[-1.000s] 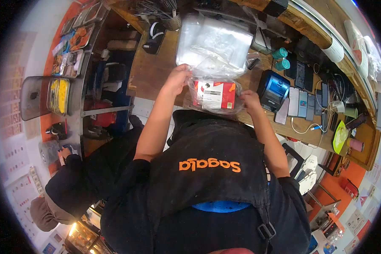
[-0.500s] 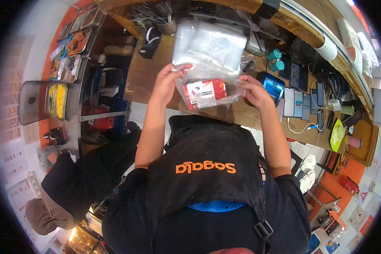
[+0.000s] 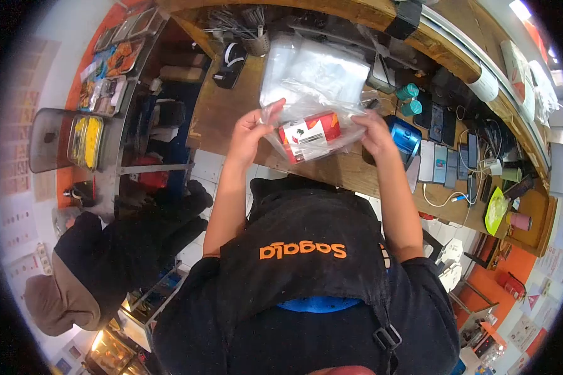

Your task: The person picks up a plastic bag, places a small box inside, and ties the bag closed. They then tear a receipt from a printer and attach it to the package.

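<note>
A clear plastic bag (image 3: 351, 139) is stretched between my two hands over the counter's near edge. Inside it lies a red packet (image 3: 330, 124) with a white printed label. My left hand (image 3: 251, 130) pinches the bag's upper left edge between thumb and fingers. On the opposite side, my right hand (image 3: 375, 132) grips the bag's right edge, its fingers partly covered by crumpled plastic. Just beyond the bag, a stack of clear plastic bags (image 3: 322, 65) rests flat on the wooden counter (image 3: 222, 115).
A blue device (image 3: 405, 134), teal cylinders (image 3: 410, 108), several phones (image 3: 443, 125) and loose cables stand to the right. A black dispenser (image 3: 230, 65) and a metal holder of skewers (image 3: 256, 44) are at back left. Another person (image 3: 106, 269) is at lower left, near metal shelving with food trays.
The bag and red packet have tilted, the right side now higher. Both hands keep hold of the bag's edges. The other person at left has shifted slightly, and the view has turned a little.
</note>
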`<act>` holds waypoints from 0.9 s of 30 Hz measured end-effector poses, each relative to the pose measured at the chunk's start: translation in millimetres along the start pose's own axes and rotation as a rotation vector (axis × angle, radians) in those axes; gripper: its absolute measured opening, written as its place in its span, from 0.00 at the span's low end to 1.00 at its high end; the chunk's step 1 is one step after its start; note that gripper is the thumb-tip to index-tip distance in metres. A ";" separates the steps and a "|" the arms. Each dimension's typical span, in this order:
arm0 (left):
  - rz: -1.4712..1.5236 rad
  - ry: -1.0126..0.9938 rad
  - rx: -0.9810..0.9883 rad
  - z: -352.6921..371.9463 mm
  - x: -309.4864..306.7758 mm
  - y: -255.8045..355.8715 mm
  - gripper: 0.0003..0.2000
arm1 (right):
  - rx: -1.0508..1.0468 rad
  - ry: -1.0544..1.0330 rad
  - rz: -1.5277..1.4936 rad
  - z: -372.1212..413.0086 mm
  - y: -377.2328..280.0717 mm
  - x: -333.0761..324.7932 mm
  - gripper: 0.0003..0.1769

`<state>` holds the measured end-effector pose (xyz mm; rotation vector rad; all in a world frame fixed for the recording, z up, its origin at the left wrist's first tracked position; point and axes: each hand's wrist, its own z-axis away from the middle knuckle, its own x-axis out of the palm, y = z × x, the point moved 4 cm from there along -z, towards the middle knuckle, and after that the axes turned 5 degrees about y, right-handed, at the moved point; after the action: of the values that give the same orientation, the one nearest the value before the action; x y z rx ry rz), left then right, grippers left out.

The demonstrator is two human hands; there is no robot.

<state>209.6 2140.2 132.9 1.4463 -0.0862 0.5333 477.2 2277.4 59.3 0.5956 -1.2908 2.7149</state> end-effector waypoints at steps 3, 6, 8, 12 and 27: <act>-0.073 0.016 0.124 3.4 -9.6 1.4 0.07 | -0.256 0.021 0.231 34.2 -43.8 4.6 0.20; -0.114 0.108 0.137 14.4 -1.4 -2.3 0.05 | -0.378 0.113 0.581 67.1 -67.4 7.3 0.16; -0.056 0.104 0.080 23.6 14.7 5.6 0.05 | -0.908 0.477 1.047 106.9 -91.2 33.5 0.11; -0.233 -0.006 0.071 35.4 36.1 7.1 0.06 | -1.034 -0.087 0.880 136.0 -79.3 115.2 0.07; -0.493 0.125 0.282 20.8 12.5 -19.1 0.16 | -0.991 -0.395 2.040 2.3 89.6 74.4 0.31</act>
<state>233.5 2123.4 123.0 1.6315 0.4514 0.2323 388.7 2210.9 23.1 -0.8893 -4.4013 1.2653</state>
